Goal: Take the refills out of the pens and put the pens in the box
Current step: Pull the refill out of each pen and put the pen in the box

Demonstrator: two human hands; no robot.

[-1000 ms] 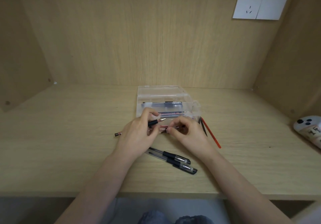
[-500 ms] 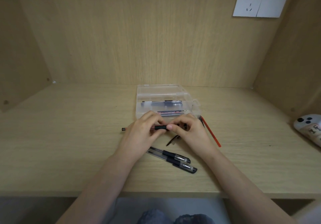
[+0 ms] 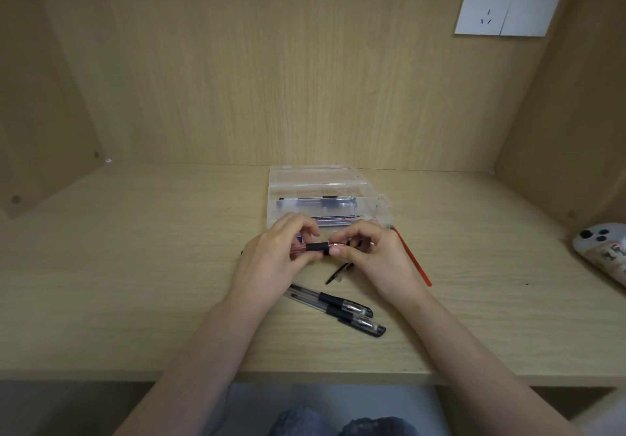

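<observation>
Your left hand (image 3: 274, 256) grips the pen (image 3: 317, 247) round its clear barrel, fingers curled over the top and thumb beneath. A red core shows through the barrel to the left of the black grip sleeve. The pen lies roughly level, held just above the desk (image 3: 135, 283), directly in front of the box (image 3: 271, 205).

Your right hand (image 3: 379, 256) meets the pen at its writing end. Thumb and forefinger pinch close at the tip, just beyond the black sleeve, and the other fingers are curled in. Whether the tip section has come loose from the barrel cannot be told, as your fingers cover the joint.

The box is clear plastic, with its lid open and lying flat behind it. Inside, a dark pen (image 3: 318, 202) lies across the far part and a reddish pen (image 3: 333, 221) lies near the front wall, partly hidden by your fingers.

On the desk, a red refill (image 3: 415, 263) lies slanted just right of your right hand. A black refill (image 3: 338, 272) shows from under that hand's heel. Two capped pens (image 3: 338, 307) lie side by side, touching, near the desk's front edge between your forearms.

A white socket plate (image 3: 509, 5) is on the back wall at the upper right. A white object with dark spots (image 3: 603, 249) sits at the right edge, well apart from the work.
</observation>
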